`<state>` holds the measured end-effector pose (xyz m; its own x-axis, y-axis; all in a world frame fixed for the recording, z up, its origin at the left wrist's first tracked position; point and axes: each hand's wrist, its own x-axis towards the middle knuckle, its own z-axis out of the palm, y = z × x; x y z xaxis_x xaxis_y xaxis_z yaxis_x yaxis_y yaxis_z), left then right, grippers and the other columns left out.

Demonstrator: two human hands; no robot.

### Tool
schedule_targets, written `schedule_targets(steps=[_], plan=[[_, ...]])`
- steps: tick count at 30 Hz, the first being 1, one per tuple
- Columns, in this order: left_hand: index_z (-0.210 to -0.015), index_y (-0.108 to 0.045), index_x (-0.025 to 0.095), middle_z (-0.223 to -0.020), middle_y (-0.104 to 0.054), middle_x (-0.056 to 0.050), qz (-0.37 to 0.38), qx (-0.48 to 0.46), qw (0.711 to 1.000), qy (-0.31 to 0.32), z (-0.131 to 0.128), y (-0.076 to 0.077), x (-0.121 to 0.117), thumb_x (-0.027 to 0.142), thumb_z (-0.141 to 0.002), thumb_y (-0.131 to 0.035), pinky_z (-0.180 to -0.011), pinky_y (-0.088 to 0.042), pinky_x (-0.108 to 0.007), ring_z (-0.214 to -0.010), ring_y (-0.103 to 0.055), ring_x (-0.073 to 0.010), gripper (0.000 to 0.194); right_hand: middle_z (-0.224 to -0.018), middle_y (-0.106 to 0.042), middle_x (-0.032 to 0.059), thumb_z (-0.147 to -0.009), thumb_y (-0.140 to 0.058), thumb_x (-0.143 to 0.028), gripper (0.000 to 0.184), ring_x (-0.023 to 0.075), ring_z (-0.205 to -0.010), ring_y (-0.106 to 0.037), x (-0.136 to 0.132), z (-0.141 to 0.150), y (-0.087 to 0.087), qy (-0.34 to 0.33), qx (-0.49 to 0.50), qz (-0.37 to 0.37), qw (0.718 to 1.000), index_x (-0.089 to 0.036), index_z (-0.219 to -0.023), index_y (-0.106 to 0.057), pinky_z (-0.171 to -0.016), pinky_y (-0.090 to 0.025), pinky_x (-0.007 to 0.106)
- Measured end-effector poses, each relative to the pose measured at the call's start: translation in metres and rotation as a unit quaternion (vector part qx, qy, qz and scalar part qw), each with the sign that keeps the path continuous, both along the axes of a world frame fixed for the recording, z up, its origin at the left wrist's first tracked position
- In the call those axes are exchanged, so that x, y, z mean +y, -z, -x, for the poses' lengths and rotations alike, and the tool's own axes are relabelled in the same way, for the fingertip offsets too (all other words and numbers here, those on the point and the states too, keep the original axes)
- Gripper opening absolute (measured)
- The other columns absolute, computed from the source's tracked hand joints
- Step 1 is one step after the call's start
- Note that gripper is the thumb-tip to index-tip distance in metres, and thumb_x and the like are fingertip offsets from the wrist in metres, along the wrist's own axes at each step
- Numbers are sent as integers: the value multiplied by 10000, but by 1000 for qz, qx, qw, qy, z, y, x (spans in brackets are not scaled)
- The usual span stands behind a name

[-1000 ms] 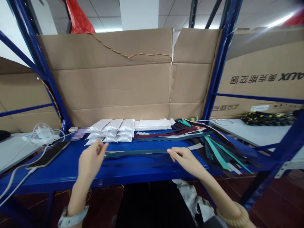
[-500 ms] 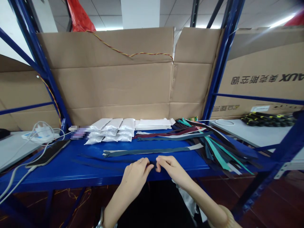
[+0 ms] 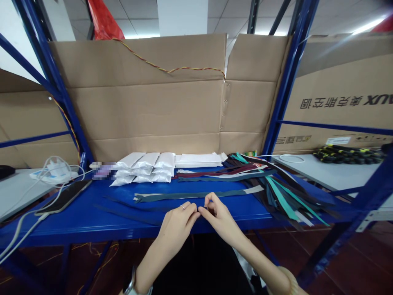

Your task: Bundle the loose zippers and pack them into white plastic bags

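Over the blue metal shelf [image 3: 73, 223], your left hand [image 3: 175, 227] pinches a dark fabric strip [image 3: 138, 206]. Your right hand [image 3: 223, 221] curls its fingers alongside, grip unclear.

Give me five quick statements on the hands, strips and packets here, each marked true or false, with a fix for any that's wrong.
1. The fingertips of the left hand and right hand are close together. True.
2. The grey-blue strip lies on top of the white packets. False: it lies on the blue shelf, in front of the white packets.
3. Dark strips extend leftward from the left hand. True.
4. The ring is on the right hand. False: the ring is on the left hand.
5. The phone lies right of the hands. False: it lies to their left.
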<state>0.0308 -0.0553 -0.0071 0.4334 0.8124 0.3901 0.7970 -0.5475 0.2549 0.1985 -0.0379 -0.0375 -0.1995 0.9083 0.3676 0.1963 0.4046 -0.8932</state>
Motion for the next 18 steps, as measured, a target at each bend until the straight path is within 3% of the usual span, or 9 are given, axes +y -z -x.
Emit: schedule_targets(steps=[6, 11, 18], plan=[[-837, -528, 215, -852, -595, 9, -37, 72, 997, 4, 1, -1, -1, 258, -961, -331, -551, -303, -248, -693, -575, -131, 237, -588, -457, -81, -900, -463, -275, 90, 112, -546, -353, -5, 0, -6, -11, -46, -42, 998, -239, -967, -415, -563, -279, 229], [-809, -507, 215, -838, -607, 17, -60, 118, 991, -3, 7, -3, 2, 273, -957, -355, -550, -282, -257, -732, -594, -141, 220, -574, -422, -84, -893, -478, -283, 110, 111, -538, -338, -3, -5, -9, 1, -52, -57, 997, -240, -969, -411, -560, -280, 227], [-848, -522, 221, -849, -621, 3, -59, 154, 979, -116, 47, -18, 18, 339, -963, -312, -520, -261, -241, -734, -610, -142, 266, -546, -400, -87, -868, -516, -351, 191, 120, -513, -404, 21, -47, -17, 84, -12, -72, 994, -248, -972, -393, -536, -316, 228]])
